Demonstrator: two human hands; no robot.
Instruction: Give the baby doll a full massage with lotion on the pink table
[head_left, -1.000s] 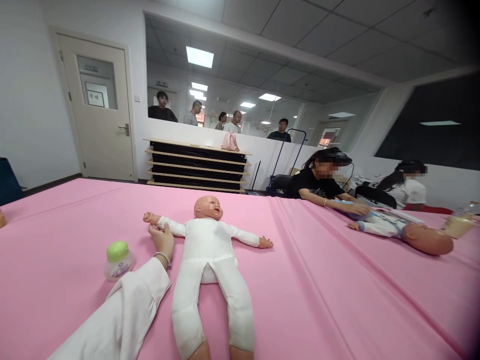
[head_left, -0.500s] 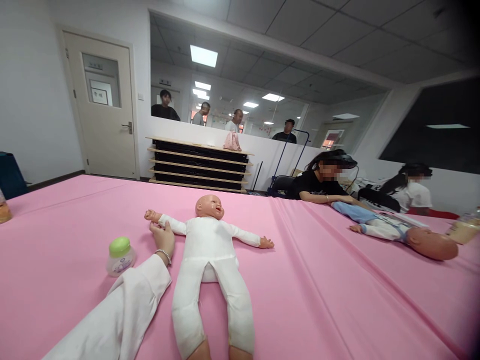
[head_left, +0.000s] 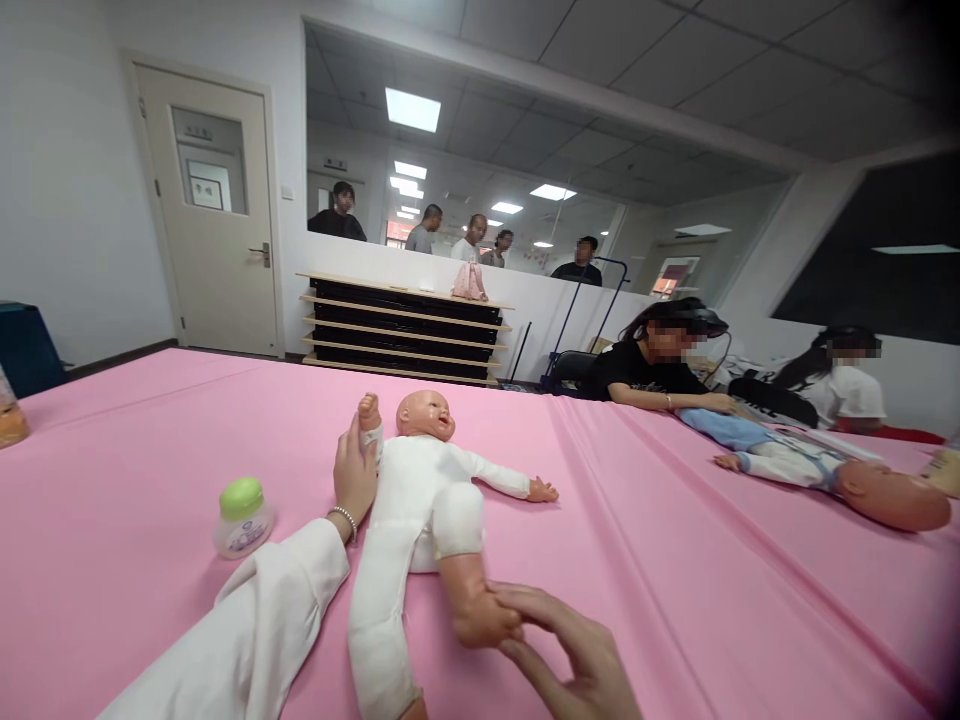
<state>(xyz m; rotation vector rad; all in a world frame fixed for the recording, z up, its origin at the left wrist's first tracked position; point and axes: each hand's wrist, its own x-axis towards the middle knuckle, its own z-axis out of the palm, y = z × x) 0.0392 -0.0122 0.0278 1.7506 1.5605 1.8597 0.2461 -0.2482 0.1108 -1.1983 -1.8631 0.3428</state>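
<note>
A baby doll point(head_left: 409, 490) with a white cloth body lies face up on the pink-covered table point(head_left: 645, 600). My left hand point(head_left: 355, 470) is closed around its raised forearm, just below the plastic hand. Thumb and fingers of my right hand point(head_left: 574, 645) pinch the toes of the doll's foot point(head_left: 480, 605), and that leg is bent up at the knee. The doll's other leg lies straight toward me; its other arm stretches out to the right. Left of my sleeve stands a small jar point(head_left: 244, 517) with a green lid.
Across the table at right, a person in black point(head_left: 645, 370) has hands on a second doll point(head_left: 795, 455) in blue and white. Another person in white point(head_left: 855, 385) sits beyond. A bottle point(head_left: 11, 415) stands at the left edge. Black shelving point(head_left: 405, 330) is behind the table.
My right hand has come into view and taken the doll's foot, bending that leg up. My left hand has raised the doll's arm upward and inward toward its head.
</note>
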